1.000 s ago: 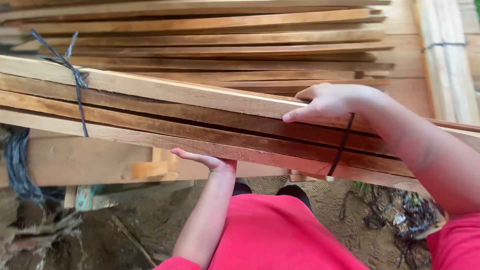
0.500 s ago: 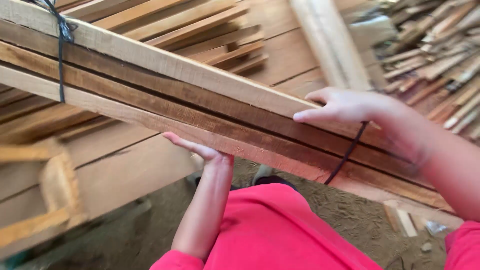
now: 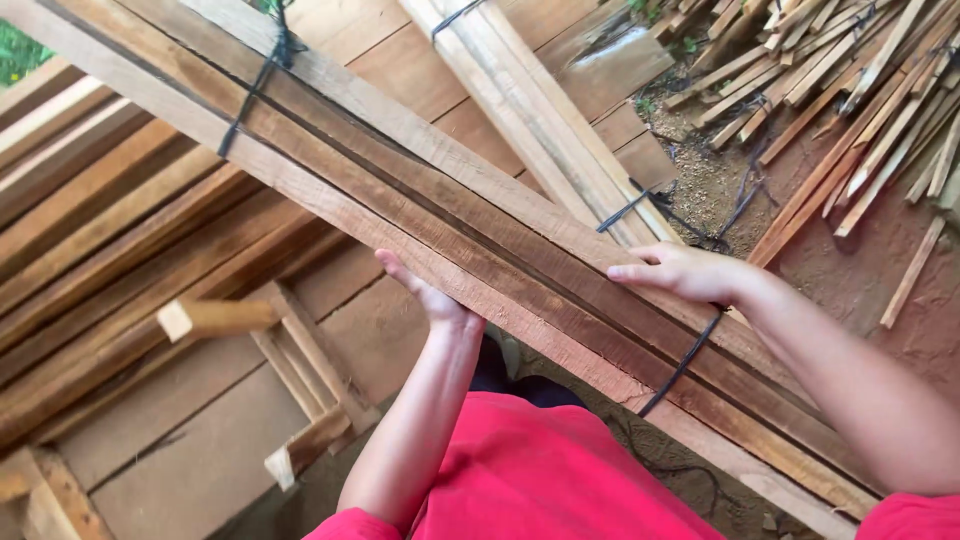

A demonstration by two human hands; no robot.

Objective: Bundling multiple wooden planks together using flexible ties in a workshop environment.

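A long bundle of rough wooden slats, tied with dark cord near its far end and again near me, runs diagonally from upper left to lower right. My left hand is under the bundle's near edge, palm up, bearing it. My right hand lies on top of the bundle, fingers curled over the upper slat, just above the near cord. I wear red sleeves.
A stack of loose slats lies to the left on a plank platform. Another tied bundle lies beyond. A heap of thin sticks covers the dirt ground at upper right.
The bundle has swung from nearly level to steeply diagonal, and the view has turned right, bringing the stick heap and dirt ground into sight. Both hands keep their hold.
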